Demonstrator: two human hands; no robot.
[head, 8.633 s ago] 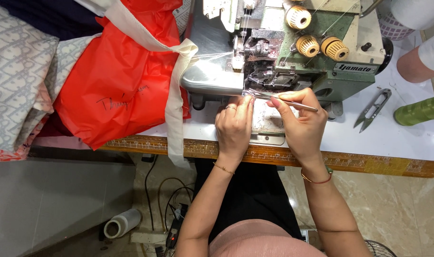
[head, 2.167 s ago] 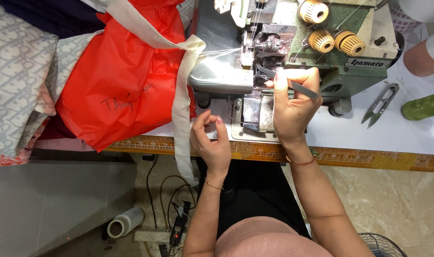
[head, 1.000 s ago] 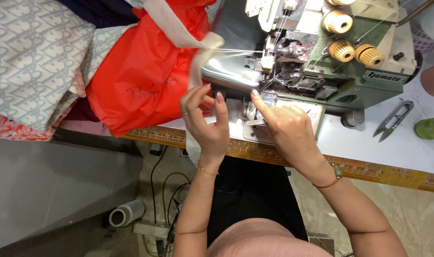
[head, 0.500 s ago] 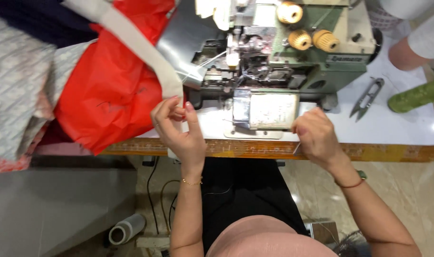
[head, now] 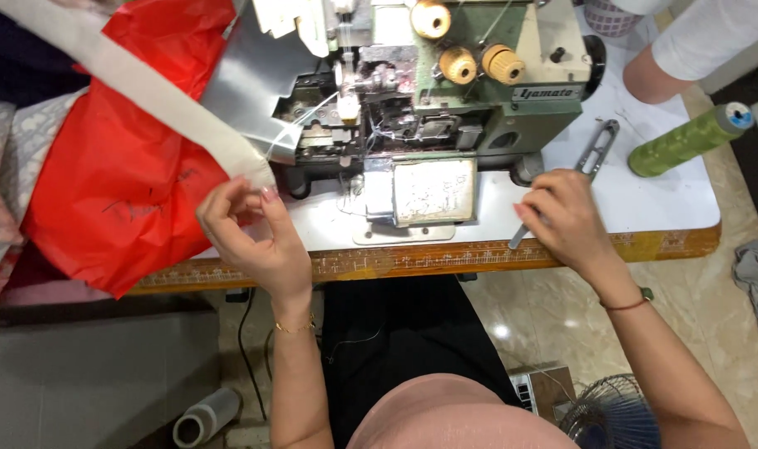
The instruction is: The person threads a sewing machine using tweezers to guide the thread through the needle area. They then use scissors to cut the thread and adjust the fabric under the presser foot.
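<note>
My left hand (head: 250,229) is raised over the table's front edge with thumb and forefinger pinched at the end of a cream fabric strip (head: 146,96). Thin threads run from that end to the green overlock sewing machine (head: 478,108). My right hand (head: 566,220) rests on the white table at the right of the machine, closed around metal tweezers (head: 516,242) whose tip pokes out below the fingers. Thread snips (head: 597,145) lie just beyond its fingertips.
A red plastic bag (head: 121,191) and patterned cloth fill the left side. A green thread cone (head: 686,137) lies at the right. Another person's white-sleeved arm (head: 686,50) is top right. A ruler strip lines the table edge (head: 395,263). A fan (head: 612,416) stands on the floor.
My right hand left the machine's front, dropped to the table edge with the tweezers, then moved up beside the snips. My left hand stays pinched at the strip end.
</note>
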